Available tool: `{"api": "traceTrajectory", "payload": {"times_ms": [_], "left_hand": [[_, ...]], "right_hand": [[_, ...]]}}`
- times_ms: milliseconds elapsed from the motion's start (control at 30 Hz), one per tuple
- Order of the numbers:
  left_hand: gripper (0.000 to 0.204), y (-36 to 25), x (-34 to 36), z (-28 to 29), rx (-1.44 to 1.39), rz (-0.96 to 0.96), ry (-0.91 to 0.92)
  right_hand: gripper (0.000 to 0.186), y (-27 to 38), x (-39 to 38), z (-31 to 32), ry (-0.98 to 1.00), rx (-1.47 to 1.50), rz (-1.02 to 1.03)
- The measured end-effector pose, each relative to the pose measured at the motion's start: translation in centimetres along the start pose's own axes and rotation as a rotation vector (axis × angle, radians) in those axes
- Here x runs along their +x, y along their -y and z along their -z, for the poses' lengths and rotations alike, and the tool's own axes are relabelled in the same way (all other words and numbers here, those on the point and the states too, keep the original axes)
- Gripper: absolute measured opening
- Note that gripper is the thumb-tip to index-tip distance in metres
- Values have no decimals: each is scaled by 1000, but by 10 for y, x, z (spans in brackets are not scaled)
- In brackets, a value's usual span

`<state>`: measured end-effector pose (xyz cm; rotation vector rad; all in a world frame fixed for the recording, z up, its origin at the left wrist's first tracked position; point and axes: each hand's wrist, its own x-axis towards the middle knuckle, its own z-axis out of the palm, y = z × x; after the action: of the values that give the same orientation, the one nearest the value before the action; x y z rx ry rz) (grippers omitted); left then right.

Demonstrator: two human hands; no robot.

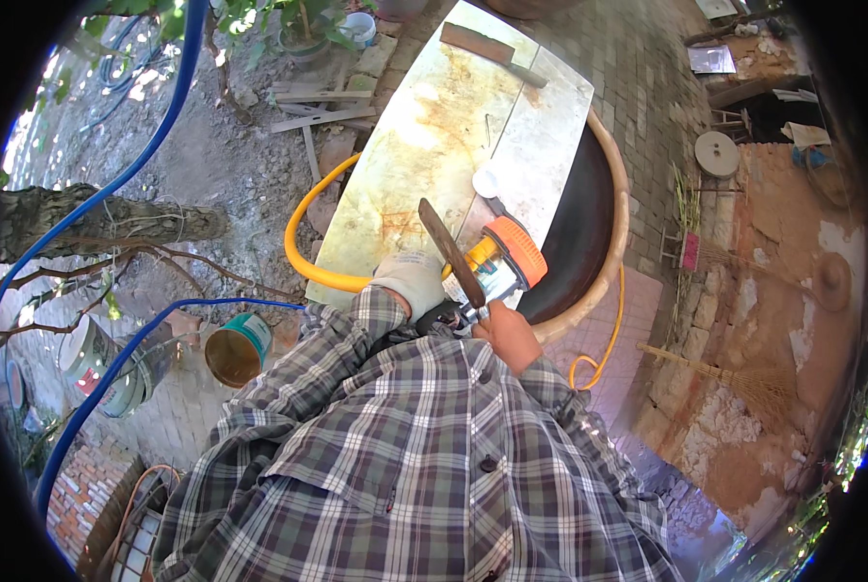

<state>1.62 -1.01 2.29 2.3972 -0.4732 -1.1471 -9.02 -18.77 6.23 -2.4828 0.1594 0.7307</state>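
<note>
My bare right hand [512, 335] is closed round the lower end of a long brown, rusty-looking knife [449, 247], whose blade points up and to the left. My left hand [411, 281], in a white glove, is closed where a thick yellow hose [318, 275] passes. Its fingertips are hidden. Just right of the glove, behind the knife, is a clear jar-like container [498, 283] with a ribbed orange lid [518, 251]. Beyond the hands, a stained pale board [395, 184] carries a brown cleaver-shaped tool [478, 44] and a small white cup-like thing [485, 182].
The board lies over a large dark basin [589, 223] with a tan rim. To the left are a green bucket [240, 349], pale buckets [109, 373], a tree trunk [114, 225] and blue hoses [124, 359]. A thin yellow hose [609, 339] and a straw broom [725, 373] lie to the right.
</note>
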Motion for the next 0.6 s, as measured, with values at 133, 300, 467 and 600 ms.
{"api": "traceTrajectory", "payload": {"times_ms": [133,300,467,600], "left_hand": [[35,3,-2,1,-47,7,-21],[36,4,-2,-2,-16,32,-22],[36,5,-3,-4,-44,36,-35],[34,5,3,4,-103,172,-29]], "right_hand": [[26,-1,22,-15,-37,30,36],[28,15,31,-15,-42,12,152],[26,-6,41,-29,-46,-35,165],[31,8,21,-10,7,3,59]]}}
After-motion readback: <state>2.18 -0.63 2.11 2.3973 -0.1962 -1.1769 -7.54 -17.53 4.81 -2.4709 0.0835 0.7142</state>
